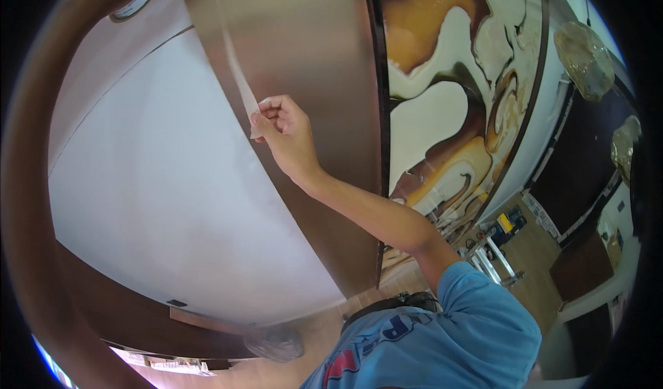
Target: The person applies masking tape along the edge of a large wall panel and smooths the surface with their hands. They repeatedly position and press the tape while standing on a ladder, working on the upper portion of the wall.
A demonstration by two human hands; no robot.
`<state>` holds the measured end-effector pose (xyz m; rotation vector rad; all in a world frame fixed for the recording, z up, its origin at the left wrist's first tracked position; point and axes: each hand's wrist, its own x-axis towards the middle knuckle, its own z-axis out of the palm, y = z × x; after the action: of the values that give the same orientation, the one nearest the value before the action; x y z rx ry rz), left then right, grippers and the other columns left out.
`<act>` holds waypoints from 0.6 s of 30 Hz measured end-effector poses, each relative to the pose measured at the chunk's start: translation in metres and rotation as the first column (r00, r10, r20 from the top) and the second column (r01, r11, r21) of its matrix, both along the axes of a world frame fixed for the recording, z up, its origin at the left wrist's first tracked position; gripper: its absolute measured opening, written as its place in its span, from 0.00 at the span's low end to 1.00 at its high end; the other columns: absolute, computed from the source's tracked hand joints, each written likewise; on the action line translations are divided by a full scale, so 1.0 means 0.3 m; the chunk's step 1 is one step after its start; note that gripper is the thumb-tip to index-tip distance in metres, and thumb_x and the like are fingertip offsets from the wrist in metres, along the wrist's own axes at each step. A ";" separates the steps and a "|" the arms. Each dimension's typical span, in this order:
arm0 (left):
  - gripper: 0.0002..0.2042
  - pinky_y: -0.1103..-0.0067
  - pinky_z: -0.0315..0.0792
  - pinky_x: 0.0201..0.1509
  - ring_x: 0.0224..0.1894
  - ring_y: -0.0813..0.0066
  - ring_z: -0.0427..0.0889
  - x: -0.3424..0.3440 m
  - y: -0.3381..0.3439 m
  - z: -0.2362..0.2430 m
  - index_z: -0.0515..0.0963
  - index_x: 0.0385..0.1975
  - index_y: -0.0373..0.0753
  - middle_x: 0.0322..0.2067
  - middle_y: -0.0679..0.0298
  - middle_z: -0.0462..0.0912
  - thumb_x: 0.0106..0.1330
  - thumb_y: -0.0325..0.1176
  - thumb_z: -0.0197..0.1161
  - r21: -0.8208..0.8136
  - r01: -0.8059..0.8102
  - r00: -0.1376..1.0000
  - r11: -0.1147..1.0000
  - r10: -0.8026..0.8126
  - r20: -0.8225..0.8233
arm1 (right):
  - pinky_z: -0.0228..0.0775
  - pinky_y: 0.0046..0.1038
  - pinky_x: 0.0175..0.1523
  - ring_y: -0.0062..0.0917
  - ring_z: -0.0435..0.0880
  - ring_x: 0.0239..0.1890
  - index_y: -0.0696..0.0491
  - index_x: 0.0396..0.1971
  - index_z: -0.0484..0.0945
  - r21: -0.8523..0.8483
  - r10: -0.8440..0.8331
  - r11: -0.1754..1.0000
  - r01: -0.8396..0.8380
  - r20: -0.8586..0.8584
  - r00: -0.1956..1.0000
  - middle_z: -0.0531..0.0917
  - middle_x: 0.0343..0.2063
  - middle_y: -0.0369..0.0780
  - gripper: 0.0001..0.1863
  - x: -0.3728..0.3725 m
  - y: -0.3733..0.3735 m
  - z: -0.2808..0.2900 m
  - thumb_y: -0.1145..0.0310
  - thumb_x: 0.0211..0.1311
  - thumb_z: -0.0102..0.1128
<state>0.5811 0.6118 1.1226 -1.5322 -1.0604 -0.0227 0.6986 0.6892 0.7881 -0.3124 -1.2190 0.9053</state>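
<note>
My right hand [282, 137] is raised in front of a brown metallic panel [318, 64], its thumb and forefinger pinching the lower end of a pale strip of tape [239, 78]. From the pinch the tape runs upward, narrowing, to the top of the picture near the panel's left edge. The tape's short loose end shows just below my thumb. A blurred brown shape that looks like my raised left arm [27, 161] curves close along the left rim. My left hand is out of the picture.
Left of the panel is a white wall surface [166, 175]. To its right, a dark frame borders a swirled amber-and-white panel [431, 113]. An aluminium ladder [492, 258] and a yellow-and-dark case [510, 222] stand on the floor. Glass pendants [584, 59] hang at right; a plastic bag [277, 344] lies below.
</note>
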 end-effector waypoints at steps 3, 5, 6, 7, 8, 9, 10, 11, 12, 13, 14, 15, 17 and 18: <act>0.17 0.66 0.81 0.47 0.38 0.63 0.87 -0.001 -0.042 -0.055 0.81 0.61 0.48 0.40 0.56 0.88 0.78 0.32 0.50 0.062 0.037 0.999 0.997 -0.036 -0.020 | 0.78 0.23 0.40 0.16 0.81 0.34 0.59 0.44 0.76 0.023 -0.061 0.998 0.062 -0.017 0.998 0.82 0.35 0.37 0.09 0.043 0.023 -0.033 0.73 0.70 0.66; 0.17 0.67 0.82 0.45 0.36 0.63 0.87 0.007 -0.069 -0.064 0.82 0.60 0.48 0.39 0.57 0.88 0.78 0.32 0.51 0.011 0.084 0.996 0.996 -0.084 -0.013 | 0.77 0.21 0.38 0.15 0.81 0.33 0.60 0.43 0.76 0.052 -0.092 0.994 0.093 -0.027 0.995 0.82 0.34 0.37 0.07 0.085 0.043 -0.062 0.75 0.69 0.64; 0.17 0.67 0.82 0.44 0.35 0.63 0.87 0.008 -0.076 -0.074 0.82 0.60 0.47 0.38 0.56 0.88 0.78 0.32 0.52 -0.011 0.092 0.996 0.996 -0.092 -0.021 | 0.77 0.19 0.37 0.14 0.80 0.33 0.60 0.42 0.77 0.066 -0.106 0.992 0.108 -0.029 0.994 0.82 0.33 0.36 0.06 0.112 0.052 -0.078 0.77 0.69 0.63; 0.17 0.67 0.82 0.43 0.34 0.63 0.87 0.002 -0.083 -0.088 0.82 0.60 0.47 0.38 0.56 0.88 0.77 0.32 0.52 -0.033 0.100 0.995 0.994 -0.101 -0.027 | 0.78 0.20 0.39 0.16 0.81 0.34 0.60 0.45 0.78 0.071 -0.064 0.995 0.067 -0.047 0.997 0.82 0.35 0.37 0.08 0.148 0.057 -0.097 0.78 0.69 0.64; 0.17 0.68 0.82 0.41 0.33 0.63 0.87 -0.008 -0.088 -0.108 0.82 0.59 0.46 0.37 0.56 0.88 0.77 0.31 0.52 -0.054 0.107 0.994 0.993 -0.109 -0.030 | 0.78 0.21 0.40 0.16 0.82 0.35 0.60 0.47 0.78 0.041 -0.051 0.998 0.051 0.001 0.999 0.82 0.36 0.37 0.10 0.195 0.061 -0.115 0.78 0.69 0.65; 0.16 0.68 0.82 0.40 0.32 0.63 0.87 -0.021 -0.087 -0.134 0.82 0.59 0.46 0.37 0.55 0.88 0.77 0.31 0.53 -0.039 0.128 0.989 0.991 -0.130 -0.069 | 0.79 0.21 0.41 0.17 0.82 0.36 0.61 0.49 0.77 0.021 -0.032 0.999 0.031 0.047 0.998 0.82 0.36 0.38 0.12 0.249 0.060 -0.131 0.77 0.68 0.66; 0.16 0.68 0.82 0.39 0.32 0.63 0.87 -0.036 -0.084 -0.161 0.82 0.59 0.46 0.37 0.55 0.88 0.76 0.31 0.53 -0.030 0.134 0.987 0.990 -0.136 -0.083 | 0.79 0.22 0.42 0.17 0.83 0.37 0.61 0.51 0.77 -0.022 -0.017 1.000 0.019 0.092 0.996 0.82 0.37 0.38 0.14 0.303 0.053 -0.146 0.77 0.68 0.66; 0.16 0.68 0.82 0.39 0.32 0.63 0.87 -0.050 -0.081 -0.181 0.82 0.59 0.45 0.36 0.55 0.88 0.76 0.31 0.53 -0.025 0.145 0.985 0.989 -0.146 -0.096 | 0.79 0.22 0.43 0.18 0.83 0.38 0.60 0.52 0.77 -0.082 0.019 0.997 -0.010 0.112 0.994 0.83 0.37 0.38 0.15 0.358 0.041 -0.155 0.77 0.68 0.67; 0.16 0.68 0.82 0.38 0.31 0.64 0.87 -0.066 -0.077 -0.204 0.82 0.59 0.45 0.36 0.55 0.88 0.76 0.31 0.54 -0.016 0.151 0.983 0.988 -0.152 -0.107 | 0.78 0.21 0.42 0.19 0.83 0.37 0.61 0.53 0.76 -0.101 0.006 0.995 0.012 0.179 0.984 0.83 0.37 0.38 0.15 0.414 0.017 -0.164 0.77 0.69 0.66; 0.16 0.68 0.82 0.38 0.31 0.64 0.87 -0.081 -0.071 -0.223 0.83 0.59 0.45 0.36 0.55 0.88 0.76 0.31 0.54 -0.004 0.156 0.981 0.988 -0.155 -0.119 | 0.77 0.23 0.39 0.20 0.84 0.35 0.60 0.56 0.75 -0.138 -0.020 0.988 0.065 0.302 0.953 0.84 0.34 0.38 0.19 0.461 -0.002 -0.166 0.72 0.69 0.67; 0.16 0.68 0.82 0.37 0.31 0.64 0.87 -0.095 -0.066 -0.243 0.83 0.59 0.45 0.36 0.55 0.88 0.76 0.31 0.54 0.008 0.160 0.979 0.987 -0.158 -0.131 | 0.77 0.25 0.37 0.22 0.84 0.32 0.59 0.59 0.74 -0.227 -0.063 0.958 0.178 0.440 0.896 0.84 0.31 0.39 0.23 0.502 -0.018 -0.164 0.66 0.69 0.68; 0.16 0.68 0.82 0.37 0.30 0.64 0.87 -0.107 -0.060 -0.259 0.83 0.59 0.45 0.36 0.55 0.88 0.75 0.31 0.54 0.019 0.163 0.977 0.986 -0.159 -0.146 | 0.77 0.28 0.36 0.25 0.85 0.31 0.57 0.62 0.71 -0.039 -0.215 0.941 0.337 0.698 0.683 0.84 0.29 0.40 0.29 0.549 -0.042 -0.163 0.61 0.68 0.69; 0.16 0.68 0.81 0.36 0.29 0.64 0.87 -0.129 -0.051 -0.290 0.83 0.58 0.44 0.35 0.55 0.88 0.75 0.30 0.55 0.039 0.167 0.974 0.985 -0.159 -0.160 | 0.77 0.34 0.35 0.32 0.86 0.29 0.54 0.70 0.65 0.401 -0.467 0.769 0.498 0.884 0.009 0.84 0.26 0.43 0.39 0.645 -0.096 -0.160 0.51 0.66 0.70; 0.16 0.68 0.81 0.35 0.29 0.65 0.87 -0.138 -0.048 -0.303 0.83 0.58 0.44 0.35 0.55 0.88 0.75 0.30 0.55 0.048 0.169 0.973 0.984 -0.159 -0.165 | 0.77 0.37 0.35 0.35 0.86 0.28 0.53 0.72 0.63 0.507 -0.481 0.707 0.493 0.856 -0.189 0.84 0.26 0.44 0.43 0.668 -0.093 -0.156 0.48 0.64 0.69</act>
<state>0.5396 0.5973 1.0317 -1.5353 -0.7970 -0.0451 0.8989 0.6614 0.7412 -1.5777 -2.1122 -0.2874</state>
